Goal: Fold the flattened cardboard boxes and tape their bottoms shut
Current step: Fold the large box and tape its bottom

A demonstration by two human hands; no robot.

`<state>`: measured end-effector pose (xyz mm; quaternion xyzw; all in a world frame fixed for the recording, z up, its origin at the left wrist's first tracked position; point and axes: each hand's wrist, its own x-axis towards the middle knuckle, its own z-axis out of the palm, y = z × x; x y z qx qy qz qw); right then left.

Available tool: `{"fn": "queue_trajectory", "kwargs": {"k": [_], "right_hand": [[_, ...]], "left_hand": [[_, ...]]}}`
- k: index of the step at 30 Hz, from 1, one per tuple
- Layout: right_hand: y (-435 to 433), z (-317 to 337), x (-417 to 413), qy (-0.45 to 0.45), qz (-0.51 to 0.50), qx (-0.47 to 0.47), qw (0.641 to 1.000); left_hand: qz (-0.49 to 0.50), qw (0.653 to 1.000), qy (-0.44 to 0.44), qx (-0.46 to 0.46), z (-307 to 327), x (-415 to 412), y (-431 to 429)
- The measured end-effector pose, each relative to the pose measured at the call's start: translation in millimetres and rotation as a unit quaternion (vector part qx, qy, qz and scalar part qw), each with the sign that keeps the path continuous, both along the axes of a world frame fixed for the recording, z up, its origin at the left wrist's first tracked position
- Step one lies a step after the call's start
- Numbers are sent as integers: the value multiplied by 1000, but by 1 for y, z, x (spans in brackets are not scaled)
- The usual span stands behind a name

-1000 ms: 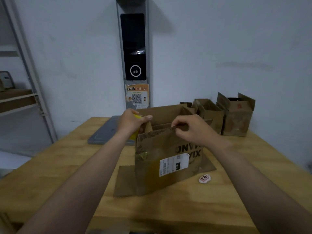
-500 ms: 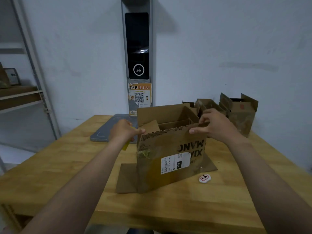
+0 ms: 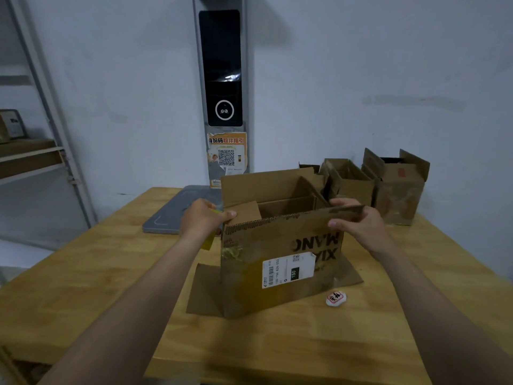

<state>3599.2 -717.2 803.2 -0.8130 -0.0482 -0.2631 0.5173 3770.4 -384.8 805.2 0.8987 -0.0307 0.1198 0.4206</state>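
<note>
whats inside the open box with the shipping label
Only bare cardboard walls and an inner flap show inside the box; its near wall hides the floor.

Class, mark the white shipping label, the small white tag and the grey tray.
white shipping label [image 3: 288, 269], head view, centre of the sticker.
small white tag [image 3: 336, 298], head view, its printed top face.
grey tray [image 3: 177, 215], head view, bare near-left surface.

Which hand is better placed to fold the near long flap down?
The right hand: its fingers pinch the near flap at its top edge. The left hand grips a yellow object at the left corner of the box.
</note>
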Motion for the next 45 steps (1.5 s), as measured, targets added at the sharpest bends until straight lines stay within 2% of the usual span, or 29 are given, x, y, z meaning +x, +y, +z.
{"fn": "queue_trajectory", "kwargs": {"k": [2, 8, 10, 14, 17, 22, 24, 26, 29, 34, 39, 42, 45], "right_hand": [[0, -7, 6, 6, 22, 22, 999], [8, -6, 11, -13, -46, 41, 998], [11, -5, 16, -7, -87, 50, 995], [21, -9, 27, 7, -174, 71, 982], [29, -10, 33, 37, -190, 81, 978], [28, -11, 34, 97, -215, 63, 970], [29, -9, 33, 98, -206, 47, 972], [33, -6, 33, 104, -191, 27, 976], [36, -2, 31, 122, -182, -7, 976], [34, 0, 30, 167, -174, -40, 970], [32, 2, 31, 182, -170, -46, 967], [33, 3, 32, 192, -166, -50, 966], [31, 4, 36, 208, -165, -72, 961]], "left_hand": [[3, 1000, 5, 2, 0, 7, -5], [-31, 998, -3, -48, -4, 32, -14], [-31, 996, 1, -89, -6, 43, -19], [-20, 995, 26, -97, -2, 55, -27], [-37, 985, 64, -154, -2, 58, -21], [-66, 982, 49, -172, 2, 41, -10], [-63, 982, 37, -175, 9, 25, -6], [-62, 990, 23, -127, 17, 2, -3], [-64, 993, -65, -79, 27, -34, -3], [-102, 970, -182, -125, 62, -63, -26], [-99, 955, -274, 43, 78, -47, -64], [-81, 940, -278, 180, 80, -31, -74], [-90, 927, -262, 252, 86, -19, -85]]}}
